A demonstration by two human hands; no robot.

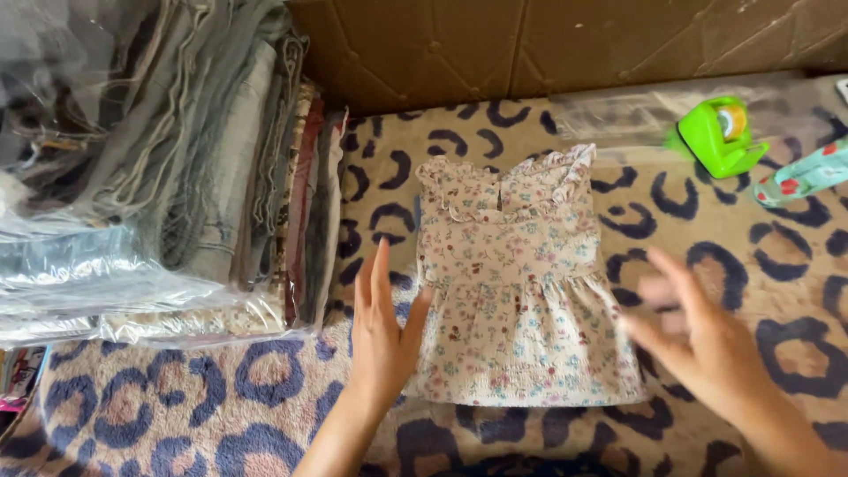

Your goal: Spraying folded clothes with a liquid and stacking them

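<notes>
A small floral dress [521, 291] with ruffled shoulders lies flat on a leopard-print blanket [221, 415], neck away from me. My left hand [382, 340] rests open at the dress's left edge, fingers straight and touching the skirt's side. My right hand [698, 340] hovers open by the right edge of the skirt, fingers spread and blurred. Neither hand holds anything.
A tall stack of folded clothes in clear plastic bags [150, 168] fills the left side. A brown cardboard wall [548, 40] stands behind. At the far right lie a green tape dispenser [720, 137], a clear plastic bag [618, 115] and a patterned teal cloth [804, 177].
</notes>
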